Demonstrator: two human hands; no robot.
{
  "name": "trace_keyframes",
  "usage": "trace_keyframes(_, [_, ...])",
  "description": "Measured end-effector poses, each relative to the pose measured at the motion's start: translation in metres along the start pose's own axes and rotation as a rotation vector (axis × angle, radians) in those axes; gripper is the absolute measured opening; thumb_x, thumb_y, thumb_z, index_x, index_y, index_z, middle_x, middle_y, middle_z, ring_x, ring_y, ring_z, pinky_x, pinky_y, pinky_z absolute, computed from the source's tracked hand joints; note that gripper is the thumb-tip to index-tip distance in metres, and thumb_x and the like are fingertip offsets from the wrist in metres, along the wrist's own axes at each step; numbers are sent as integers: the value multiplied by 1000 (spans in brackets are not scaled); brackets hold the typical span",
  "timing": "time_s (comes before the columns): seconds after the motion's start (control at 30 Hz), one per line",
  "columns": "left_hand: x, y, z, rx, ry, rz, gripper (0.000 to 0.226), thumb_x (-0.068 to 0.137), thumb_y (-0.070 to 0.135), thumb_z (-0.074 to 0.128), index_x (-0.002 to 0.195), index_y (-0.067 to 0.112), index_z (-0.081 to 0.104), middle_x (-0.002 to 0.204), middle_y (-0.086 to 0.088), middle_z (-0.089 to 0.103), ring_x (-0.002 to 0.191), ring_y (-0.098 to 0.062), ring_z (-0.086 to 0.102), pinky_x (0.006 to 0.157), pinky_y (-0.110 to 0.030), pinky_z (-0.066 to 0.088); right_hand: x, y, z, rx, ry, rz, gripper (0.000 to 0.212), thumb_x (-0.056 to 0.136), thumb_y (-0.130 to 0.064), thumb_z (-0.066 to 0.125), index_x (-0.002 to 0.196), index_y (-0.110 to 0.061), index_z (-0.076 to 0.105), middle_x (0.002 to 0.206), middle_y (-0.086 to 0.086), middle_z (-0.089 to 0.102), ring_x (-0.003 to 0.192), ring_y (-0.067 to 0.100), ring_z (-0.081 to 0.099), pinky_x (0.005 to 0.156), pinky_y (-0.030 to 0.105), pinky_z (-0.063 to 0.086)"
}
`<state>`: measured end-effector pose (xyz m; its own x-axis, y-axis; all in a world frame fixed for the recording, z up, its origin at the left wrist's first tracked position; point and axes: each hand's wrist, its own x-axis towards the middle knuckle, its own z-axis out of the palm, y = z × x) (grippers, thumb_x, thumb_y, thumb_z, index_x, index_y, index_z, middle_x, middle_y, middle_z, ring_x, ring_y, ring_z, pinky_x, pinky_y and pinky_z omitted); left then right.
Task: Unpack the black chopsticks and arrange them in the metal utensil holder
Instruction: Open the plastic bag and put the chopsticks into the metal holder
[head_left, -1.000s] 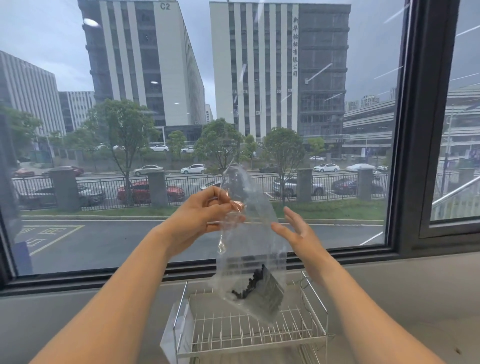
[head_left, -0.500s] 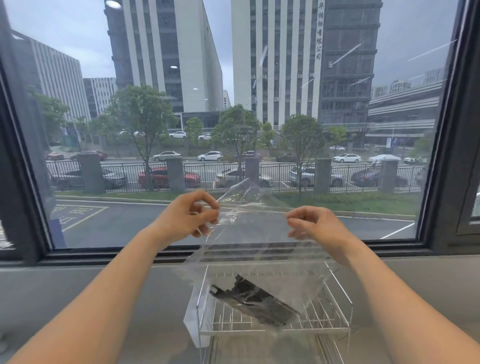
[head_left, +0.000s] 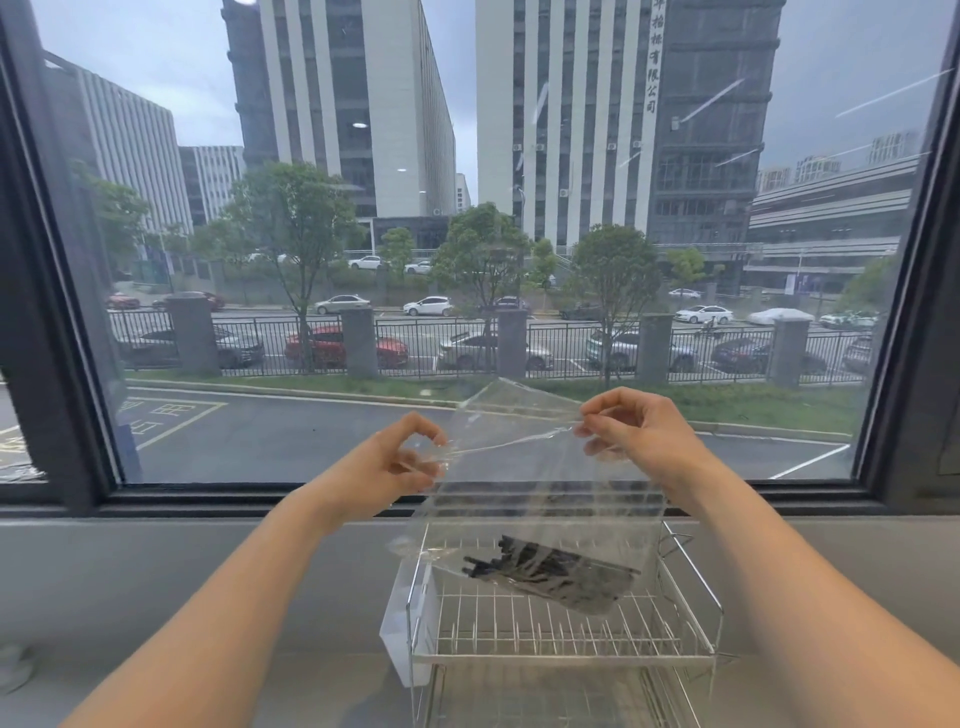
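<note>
Both arms reach forward above the wire rack (head_left: 566, 631), the left hand (head_left: 387, 465) pinching the left top corner of a clear plastic bag (head_left: 540, 499) between thumb and fingertips and the right hand (head_left: 636, 434) pinching the right top corner a little higher. The bag hangs stretched between them, and the black chopsticks (head_left: 550, 566) lie bunched and slanted in its bottom, just over the rack's upper tier. A white tray (head_left: 397, 631) clings to the rack's left side, and behind the rack stands a large window (head_left: 467, 208).
</note>
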<state>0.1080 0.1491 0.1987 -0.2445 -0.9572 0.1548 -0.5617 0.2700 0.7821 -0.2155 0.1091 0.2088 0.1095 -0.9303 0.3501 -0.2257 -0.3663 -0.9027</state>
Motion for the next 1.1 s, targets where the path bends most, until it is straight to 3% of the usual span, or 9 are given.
trace_keyframes(0.1, [1,-4,4,-106,38,-34,20,99,13,62,116,23,61,90,-7,80,77,-15,73,78,-29,59,1,-2,-6,-9,35,-1,4,93,-14,72,95,-16,74,86,4,80,74,20,75,74,33,62])
trace_keyframes(0.23, [4,-9,4,-67,182,-9,9,101,21,59,102,19,69,78,3,78,69,-2,71,77,-26,53,1,-3,-11,-34,47,11,5,92,-12,72,92,-17,75,83,5,80,70,18,73,74,35,60])
trace_keyframes(0.37, [8,-7,5,-25,275,41,22,105,14,50,100,27,66,89,-5,67,65,-7,69,60,-22,51,-2,-2,-10,-50,85,11,8,93,-11,71,91,-17,76,79,3,80,61,12,69,64,30,57])
trace_keyframes(0.43, [8,-6,5,21,307,74,37,102,-1,44,101,29,64,96,-5,64,69,-18,71,61,-24,56,-3,-1,-10,-37,137,10,8,93,-10,71,92,-16,75,77,3,79,59,11,68,61,28,55])
trace_keyframes(0.53, [7,-2,3,-11,374,55,43,93,-10,45,101,29,64,98,-7,62,63,-15,68,63,-30,57,-3,-2,-13,-9,168,10,7,94,-10,70,94,-16,75,80,4,79,62,13,68,63,30,54])
trace_keyframes(0.73, [1,-1,19,-219,129,-94,33,94,-1,63,116,22,69,110,-8,66,69,-12,70,64,-24,58,-2,-4,-13,7,156,18,7,94,-11,70,95,-15,75,77,3,79,61,14,67,63,28,57])
trace_keyframes(0.93, [2,-4,28,-63,142,-79,3,97,21,67,98,18,67,104,0,75,91,-17,73,76,-26,53,-3,-6,-18,29,155,5,7,93,-9,70,94,-13,75,74,2,78,59,5,68,54,17,55])
trace_keyframes(1.0, [5,-3,28,-111,120,-62,6,101,22,60,98,17,60,99,-5,78,81,-11,73,69,-21,50,-4,-6,-20,18,153,2,6,93,-8,70,94,-12,75,75,4,77,58,4,68,54,17,54])
trace_keyframes(1.1, [11,-4,28,-86,203,-10,7,105,17,51,99,20,55,69,1,72,50,-5,55,49,-16,41,-6,-5,-23,18,173,7,6,93,-6,70,93,-9,75,74,5,76,57,6,67,53,17,53])
